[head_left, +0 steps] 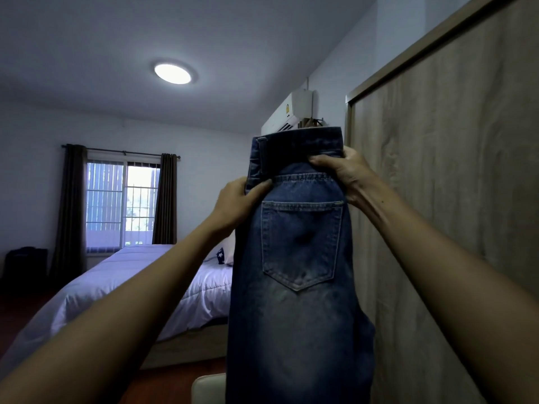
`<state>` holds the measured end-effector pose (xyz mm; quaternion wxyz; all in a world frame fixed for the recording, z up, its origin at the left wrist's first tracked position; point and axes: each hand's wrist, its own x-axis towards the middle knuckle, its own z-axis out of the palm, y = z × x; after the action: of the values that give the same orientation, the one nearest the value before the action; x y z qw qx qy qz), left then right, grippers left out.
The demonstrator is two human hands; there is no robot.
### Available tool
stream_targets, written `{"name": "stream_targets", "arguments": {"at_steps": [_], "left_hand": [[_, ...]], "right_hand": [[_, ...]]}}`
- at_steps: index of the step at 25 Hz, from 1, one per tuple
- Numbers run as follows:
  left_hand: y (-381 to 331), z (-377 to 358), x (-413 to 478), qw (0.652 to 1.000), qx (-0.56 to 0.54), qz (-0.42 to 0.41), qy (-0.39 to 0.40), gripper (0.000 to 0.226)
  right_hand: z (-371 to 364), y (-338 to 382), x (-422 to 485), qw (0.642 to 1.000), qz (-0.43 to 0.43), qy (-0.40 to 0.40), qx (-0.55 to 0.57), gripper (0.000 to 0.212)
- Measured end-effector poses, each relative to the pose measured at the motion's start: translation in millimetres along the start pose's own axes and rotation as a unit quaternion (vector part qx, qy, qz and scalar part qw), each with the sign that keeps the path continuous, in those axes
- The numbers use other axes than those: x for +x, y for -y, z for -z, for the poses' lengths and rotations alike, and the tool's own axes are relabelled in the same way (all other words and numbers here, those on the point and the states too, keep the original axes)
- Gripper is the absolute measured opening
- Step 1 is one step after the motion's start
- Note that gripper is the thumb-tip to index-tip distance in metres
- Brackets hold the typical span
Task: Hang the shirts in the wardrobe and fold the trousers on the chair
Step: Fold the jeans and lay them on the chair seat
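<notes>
A pair of blue jeans (300, 272) hangs upright in front of me, folded lengthwise so one back pocket faces me. My left hand (239, 199) grips the left edge just below the waistband. My right hand (347, 173) grips the right side of the waistband, fingers curled over the front. The legs drop out of view at the bottom. A pale corner of the chair (208, 389) shows at the bottom edge, left of the jeans. The wardrobe (452, 185) with its wood-grain sliding door shut stands close on my right. No shirts are in view.
A bed with a white duvet (131, 287) fills the left middle, with a small dark star-print cushion near its head. Behind it is a window (124, 205) with dark curtains. An air conditioner (288, 115) hangs above the jeans. Dark red floor lies below.
</notes>
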<state>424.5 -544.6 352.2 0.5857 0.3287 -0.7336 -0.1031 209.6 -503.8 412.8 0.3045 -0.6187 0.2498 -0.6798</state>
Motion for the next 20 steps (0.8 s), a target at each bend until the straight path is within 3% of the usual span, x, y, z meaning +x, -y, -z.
{"name": "stream_targets", "arguments": {"at_steps": [4,8,11,15,18,20], "left_hand": [[-13,-17,5,1.0,-0.001,-0.024,-0.011,0.054],[-14,-28,-16,0.99,-0.141,0.028,0.002,0.044],[15,-32,-62,0.993,-0.103,0.044,0.041,0.037],[58,-44,-119,0.981,-0.048,0.123,0.141,0.046],[56,-49,-121,0.989,-0.041,0.117,0.087,0.041],[50,-49,-120,0.976,-0.133,0.143,0.101,0.032]], "right_hand": [[16,13,4,0.997,0.01,-0.004,-0.071,0.038],[16,6,6,0.996,0.047,-0.074,-0.032,0.031],[10,2,7,0.995,0.047,-0.089,0.027,0.03],[6,4,7,0.995,0.055,-0.082,0.029,0.036],[10,7,6,0.994,0.076,-0.077,0.029,0.035],[14,10,7,0.992,0.087,-0.082,0.043,0.037]]}}
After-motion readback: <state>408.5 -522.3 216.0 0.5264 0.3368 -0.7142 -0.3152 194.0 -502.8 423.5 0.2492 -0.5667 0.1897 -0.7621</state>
